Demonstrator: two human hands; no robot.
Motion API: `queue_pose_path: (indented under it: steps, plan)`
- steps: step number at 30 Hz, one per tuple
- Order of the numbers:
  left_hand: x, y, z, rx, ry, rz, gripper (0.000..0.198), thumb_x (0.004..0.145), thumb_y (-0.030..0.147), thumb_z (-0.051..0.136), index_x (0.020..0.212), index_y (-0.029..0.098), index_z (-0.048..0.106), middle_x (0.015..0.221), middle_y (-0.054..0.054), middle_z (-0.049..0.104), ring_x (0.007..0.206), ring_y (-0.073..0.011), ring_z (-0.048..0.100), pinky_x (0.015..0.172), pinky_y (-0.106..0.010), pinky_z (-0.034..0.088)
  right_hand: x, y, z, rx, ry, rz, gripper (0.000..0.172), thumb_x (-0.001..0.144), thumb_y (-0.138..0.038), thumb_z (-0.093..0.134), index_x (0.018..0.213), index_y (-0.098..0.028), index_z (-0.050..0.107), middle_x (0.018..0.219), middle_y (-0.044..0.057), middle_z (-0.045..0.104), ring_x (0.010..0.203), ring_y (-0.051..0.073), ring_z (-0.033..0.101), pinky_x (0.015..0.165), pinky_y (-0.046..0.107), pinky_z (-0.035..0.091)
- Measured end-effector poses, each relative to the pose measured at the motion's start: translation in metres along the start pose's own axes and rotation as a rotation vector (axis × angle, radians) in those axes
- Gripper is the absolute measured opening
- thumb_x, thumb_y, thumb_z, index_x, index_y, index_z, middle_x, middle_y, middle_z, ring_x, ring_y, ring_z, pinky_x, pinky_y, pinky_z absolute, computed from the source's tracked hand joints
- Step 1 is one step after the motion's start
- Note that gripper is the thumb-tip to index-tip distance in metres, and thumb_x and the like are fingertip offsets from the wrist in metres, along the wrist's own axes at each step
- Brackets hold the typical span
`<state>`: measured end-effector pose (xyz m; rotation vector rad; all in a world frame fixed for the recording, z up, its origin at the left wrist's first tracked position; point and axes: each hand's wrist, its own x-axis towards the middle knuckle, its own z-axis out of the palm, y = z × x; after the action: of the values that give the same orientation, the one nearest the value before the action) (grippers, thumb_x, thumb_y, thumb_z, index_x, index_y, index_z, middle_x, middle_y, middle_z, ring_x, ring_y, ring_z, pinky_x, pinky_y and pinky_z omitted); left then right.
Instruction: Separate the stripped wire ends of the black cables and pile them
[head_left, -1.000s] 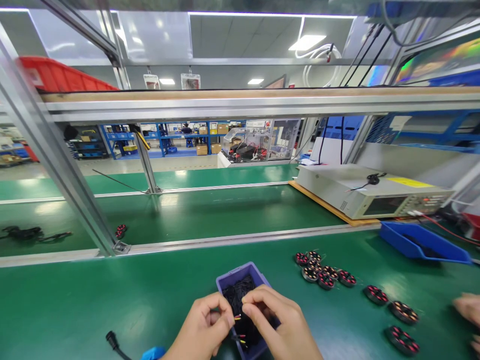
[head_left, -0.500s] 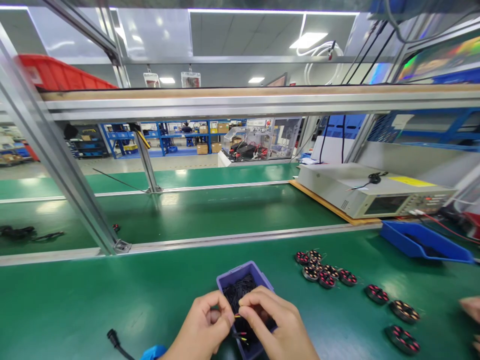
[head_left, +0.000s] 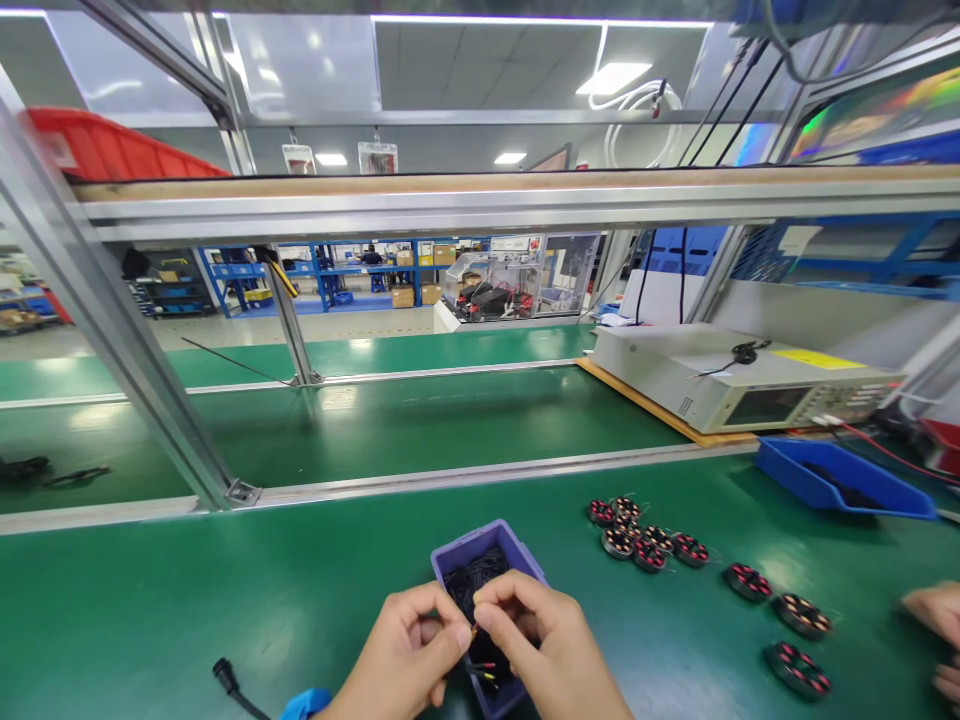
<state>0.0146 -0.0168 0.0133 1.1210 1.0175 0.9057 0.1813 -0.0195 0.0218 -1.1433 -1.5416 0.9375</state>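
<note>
Well to the left of the hands, a silver metal post (head_left: 142, 330) rises behind the smooth green counter (head_left: 337, 580), leaving broad open room nearer in. Beside the left wrist lies a black cable with a round plug (head_left: 223, 677); a sweeping forearm could drag it.

The left hand (head_left: 409, 640) pinches its thumb and forefinger closed on a thin copper-coloured wire tip (head_left: 474, 630). Slim red-and-yellow wire ends (head_left: 486, 671) poke out just below, over a purple rectangular plastic bin (head_left: 471, 545) of tangled black cables; slack fingers might let the tip slip among them. The right hand (head_left: 551, 640) has thumb and forefinger nearly meeting; whether they grip anything I cannot tell. Its knuckles crowd the bin's rim, so a bump could shift it.

Right of the hands, black round motors with red and copper coils (head_left: 649, 556) limit sideways room, and a co-worker's hand (head_left: 937, 608) sits beyond.
</note>
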Motion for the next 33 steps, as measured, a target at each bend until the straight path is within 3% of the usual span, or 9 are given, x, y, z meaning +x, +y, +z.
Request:
queue_pose_path:
  steps: [4, 8, 17, 26, 30, 33]
  plan:
    - [0.0, 0.003, 0.0, 0.007, 0.012, -0.017, 0.057, 0.065, 0.071, 0.074, 0.066, 0.018, 0.055, 0.044, 0.01, 0.045, 0.033, -0.0024, 0.035, 0.035, -0.015, 0.018, 0.0, 0.001, 0.006, 0.13, -0.009, 0.083, 0.042, 0.083, -0.061, 0.065, 0.073, -0.019, 0.068, 0.065, -0.001, 0.059, 0.053, 0.013, 0.052, 0.043, 0.018, 0.041]
    - [0.001, 0.004, -0.001, 0.009, 0.038, -0.03, 0.058, 0.064, 0.073, 0.074, 0.066, 0.019, 0.054, 0.042, 0.01, 0.042, 0.032, -0.003, 0.034, 0.035, -0.016, 0.015, 0.001, -0.001, 0.002, 0.216, 0.018, 0.132, 0.042, 0.081, -0.06, 0.069, 0.075, -0.019, 0.069, 0.067, -0.001, 0.061, 0.054, 0.011, 0.052, 0.049, 0.019, 0.045]
    - [0.002, 0.005, -0.002, -0.012, 0.057, -0.025, 0.057, 0.064, 0.072, 0.074, 0.066, 0.019, 0.053, 0.043, 0.011, 0.042, 0.032, -0.0029, 0.034, 0.036, -0.017, 0.013, 0.0, 0.0, -0.003, 0.094, 0.011, 0.107, 0.032, 0.083, -0.053, 0.07, 0.082, -0.021, 0.076, 0.072, 0.003, 0.072, 0.06, 0.017, 0.063, 0.05, 0.02, 0.05]
    - [0.0, 0.004, -0.002, -0.06, 0.015, -0.009, 0.053, 0.07, 0.068, 0.073, 0.068, 0.019, 0.054, 0.045, 0.011, 0.04, 0.032, -0.0033, 0.037, 0.035, -0.016, 0.015, 0.0, 0.004, -0.003, 0.076, -0.01, 0.119, 0.035, 0.085, -0.053, 0.068, 0.086, -0.02, 0.077, 0.073, 0.004, 0.072, 0.058, 0.016, 0.062, 0.05, 0.02, 0.051]
    - [0.0, 0.005, -0.003, -0.065, 0.011, -0.018, 0.054, 0.069, 0.069, 0.073, 0.07, 0.02, 0.053, 0.047, 0.011, 0.04, 0.033, -0.0035, 0.038, 0.034, -0.016, 0.014, 0.002, 0.0, -0.003, 0.051, -0.077, 0.006, 0.031, 0.091, -0.047, 0.064, 0.089, -0.021, 0.08, 0.077, 0.005, 0.073, 0.061, 0.016, 0.064, 0.05, 0.02, 0.052]
    - [0.0, 0.006, -0.003, -0.062, 0.006, -0.027, 0.055, 0.068, 0.071, 0.073, 0.07, 0.02, 0.052, 0.049, 0.011, 0.041, 0.033, -0.0036, 0.038, 0.034, -0.016, 0.013, 0.004, -0.004, -0.006, 0.021, -0.092, -0.122, 0.029, 0.093, -0.045, 0.062, 0.089, -0.024, 0.081, 0.082, 0.006, 0.075, 0.072, 0.019, 0.069, 0.063, 0.023, 0.057]
